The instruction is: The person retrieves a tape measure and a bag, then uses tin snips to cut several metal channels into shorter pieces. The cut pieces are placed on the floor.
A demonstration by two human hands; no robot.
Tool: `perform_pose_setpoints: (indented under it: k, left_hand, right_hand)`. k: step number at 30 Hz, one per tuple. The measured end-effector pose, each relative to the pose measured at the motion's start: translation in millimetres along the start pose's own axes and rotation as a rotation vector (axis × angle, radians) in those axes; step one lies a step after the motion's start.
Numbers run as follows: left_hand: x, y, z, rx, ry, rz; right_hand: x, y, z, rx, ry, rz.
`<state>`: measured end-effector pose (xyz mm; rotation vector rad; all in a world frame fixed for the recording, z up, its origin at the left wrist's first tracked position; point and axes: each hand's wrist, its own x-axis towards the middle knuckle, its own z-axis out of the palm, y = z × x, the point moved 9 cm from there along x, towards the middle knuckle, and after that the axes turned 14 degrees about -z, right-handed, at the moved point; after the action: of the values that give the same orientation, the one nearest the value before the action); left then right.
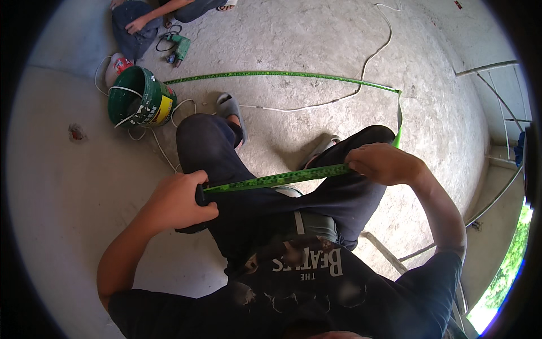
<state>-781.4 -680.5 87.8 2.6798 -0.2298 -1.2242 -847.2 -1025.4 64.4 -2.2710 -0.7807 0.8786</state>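
My left hand grips the dark case of a tape measure, mostly hidden by my fingers. From it a green tape blade runs nearly taut across my lap. My right hand pinches that blade over my right knee. Beyond these fingers the green strip rises past the knee and bends sharply. From there a long stretch lies along the floor to the left, reaching a green bucket tipped toward me. Which part of the tape ends at the bucket is hidden.
A white cable winds over the concrete floor. Near the bucket lies a green power drill with a black cord. Another person's hand rests near their dark trousers at the upper left. Metal bars stand along the right.
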Motion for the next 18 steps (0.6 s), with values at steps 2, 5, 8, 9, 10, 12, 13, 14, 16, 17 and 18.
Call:
perform_pose_setpoints:
  k: [2,5,8,9,10,12,13,14,16,17,18]
  left_hand:
    - [-2.6,4.7,-1.7,0.014,-0.033,-0.012]
    - [0.4,22.6,8.3,-0.005,-0.067,0.017]
    - [8.9,59.4,26.2,-0.092,-0.122,0.112]
    - [10.1,70.9,31.7,-0.127,-0.144,0.145]
    - [10.3,82.0,37.1,-0.093,-0.084,0.245]
    - [10.2,87.5,41.2,-0.019,-0.096,0.243]
    - [9.8,88.8,41.6,0.017,-0.102,0.242]
    - [9.7,81.8,39.9,-0.008,-0.122,0.189]
    - [12.8,73.3,32.8,-0.042,-0.166,0.120]
    - [13.6,71.6,31.2,-0.039,-0.161,0.116]
    - [13.7,68.7,31.9,-0.038,-0.160,0.109]
  right_hand:
    - [2.6,0.9,1.1,-0.030,0.057,-0.042]
    - [26.1,-34.3,2.6,-0.168,0.227,-0.234]
    - [65.8,-117.6,14.7,-0.584,0.326,-0.275]
    - [74.3,-145.7,15.4,-0.647,0.307,-0.300]
    - [78.7,-152.0,16.1,-0.635,0.280,-0.247]
    - [82.8,-152.7,21.0,-0.595,0.217,-0.143]
    - [79.2,-148.3,20.2,-0.537,0.201,-0.158]
    - [74.7,-138.2,16.0,-0.483,0.180,-0.188]
    - [59.5,-118.0,10.9,-0.321,0.142,-0.220]
    - [54.8,-110.4,6.6,-0.315,0.180,-0.225]
    - [52.1,-102.8,5.8,-0.305,0.215,-0.232]
